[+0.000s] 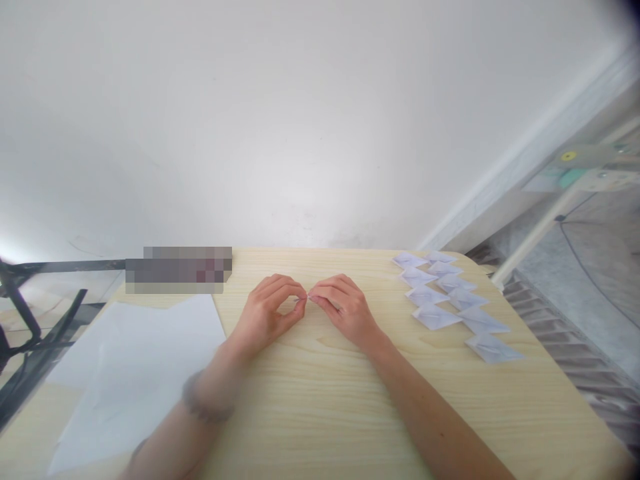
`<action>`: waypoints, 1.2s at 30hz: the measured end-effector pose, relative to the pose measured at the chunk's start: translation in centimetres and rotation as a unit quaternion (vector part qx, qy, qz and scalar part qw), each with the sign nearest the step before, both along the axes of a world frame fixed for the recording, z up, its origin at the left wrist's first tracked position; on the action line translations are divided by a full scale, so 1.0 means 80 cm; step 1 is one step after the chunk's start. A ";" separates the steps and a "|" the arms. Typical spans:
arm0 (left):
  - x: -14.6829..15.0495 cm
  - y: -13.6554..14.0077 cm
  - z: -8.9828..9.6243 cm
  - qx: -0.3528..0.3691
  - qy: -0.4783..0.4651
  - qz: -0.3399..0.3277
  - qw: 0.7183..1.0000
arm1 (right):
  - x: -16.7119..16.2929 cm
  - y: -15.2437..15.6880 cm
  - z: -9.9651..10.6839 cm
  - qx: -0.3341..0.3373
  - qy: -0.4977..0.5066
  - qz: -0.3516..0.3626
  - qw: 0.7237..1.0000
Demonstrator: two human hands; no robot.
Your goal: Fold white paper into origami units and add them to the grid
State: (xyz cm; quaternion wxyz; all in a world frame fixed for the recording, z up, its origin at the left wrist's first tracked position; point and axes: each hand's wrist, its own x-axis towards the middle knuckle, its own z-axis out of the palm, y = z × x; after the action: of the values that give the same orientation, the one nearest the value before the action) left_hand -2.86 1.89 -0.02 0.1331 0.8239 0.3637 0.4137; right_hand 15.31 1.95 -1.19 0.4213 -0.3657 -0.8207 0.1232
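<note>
Over the middle of the wooden table, my left hand (273,308) is closed in a pinch, thumb against fingertips. My right hand (347,308) pinches in the same way, its fingertips meeting those of the left. Between them shows a sliver of a small pale piece of paper (299,299), mostly hidden by the fingers, so its shape cannot be made out. To the right of my right hand, several folded white paper boats (436,316) stand in two slanting rows. Sheets of white paper (135,360) lie beside and partly under my left forearm.
A blurred-out object (177,270) sits at the table's back left corner. The white wall (320,133) rises behind the table (320,413). Black metal bars (20,307) stand off the left edge; a pale pole (540,233) and pleated cloth (575,347) are beyond the right edge.
</note>
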 end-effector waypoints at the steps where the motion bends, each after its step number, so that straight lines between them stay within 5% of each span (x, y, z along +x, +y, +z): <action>1: 0.000 0.000 0.000 0.001 -0.001 0.002 1.000 | 0.000 0.000 0.000 0.000 0.005 0.000 1.000; 21: -0.003 0.000 0.001 0.036 -0.026 0.009 0.999 | 0.002 -0.001 0.007 -0.031 0.066 0.002 0.997; 36: -0.002 -0.004 0.006 -0.022 -0.004 0.011 1.000 | 0.000 -0.001 0.003 -0.023 0.042 -0.010 0.999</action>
State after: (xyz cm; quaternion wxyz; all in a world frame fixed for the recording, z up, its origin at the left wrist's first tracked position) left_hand -2.99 1.58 0.49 0.1477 0.8150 0.3812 0.4106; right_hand 15.29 1.88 -0.94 0.4476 -0.3779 -0.7958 0.1532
